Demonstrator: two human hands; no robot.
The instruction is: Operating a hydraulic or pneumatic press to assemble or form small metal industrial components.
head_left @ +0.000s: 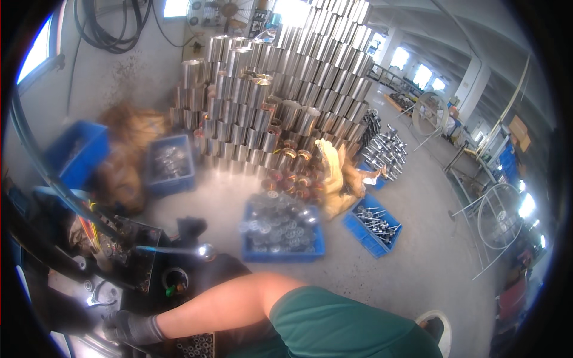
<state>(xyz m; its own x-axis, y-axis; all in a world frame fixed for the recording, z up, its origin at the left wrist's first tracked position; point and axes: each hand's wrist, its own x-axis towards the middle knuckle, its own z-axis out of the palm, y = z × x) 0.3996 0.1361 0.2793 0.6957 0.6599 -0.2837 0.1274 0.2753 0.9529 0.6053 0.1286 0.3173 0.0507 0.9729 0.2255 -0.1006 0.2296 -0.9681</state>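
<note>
My right arm, in a green short sleeve, crosses the lower part of the view toward the left. My right hand, in a dark grey glove, is at the lower left beside a machine's metal bed. Its fingers are blurred, so whether they grip anything does not show. A shiny metal fitting sits just above the hand. Higher up, a lever with a round metal knob sticks out to the right. Small metal rings fill a box below my forearm. My left hand is out of view.
Ahead stand tall stacks of shiny metal cylinders. Blue crates hold metal parts: one in the middle, one of shafts, others at left. Brown sacks lean by the stacks. Round fans stand right.
</note>
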